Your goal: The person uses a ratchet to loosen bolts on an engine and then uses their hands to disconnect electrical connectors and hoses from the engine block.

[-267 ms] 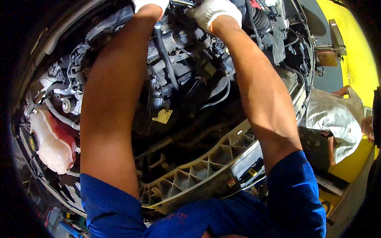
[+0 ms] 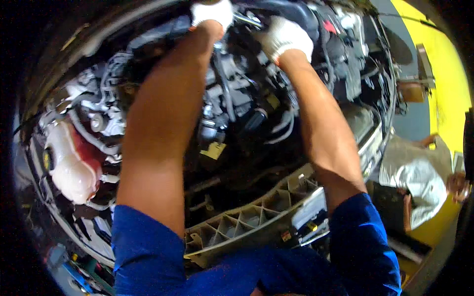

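Both my hands wear white knit gloves and reach deep into an open car engine bay. My left hand (image 2: 212,13), at the upper edge, is closed in a compact shape with its fingertips hidden. Right beside it a shiny metal bar (image 2: 248,19), perhaps a tool handle, slants toward my right hand (image 2: 289,39). That hand is curled over dark engine parts, its fingers turned down and blurred; what they grip is hidden. Below the hands runs a ribbed hose (image 2: 224,86) across the engine (image 2: 232,93).
A whitish coolant tank (image 2: 71,165) with reddish fluid sits at the left. A yellow tag (image 2: 213,150) hangs mid-bay. The ribbed front crossmember (image 2: 247,222) spans the near side. At the right, a person in a grey shirt (image 2: 419,172) stands by a yellow surface (image 2: 449,64).
The view has shifted, so the engine bay and both arms appear farther right; the gloves show lower and more fully. More of the metal bar is visible. The person at right appears lower.
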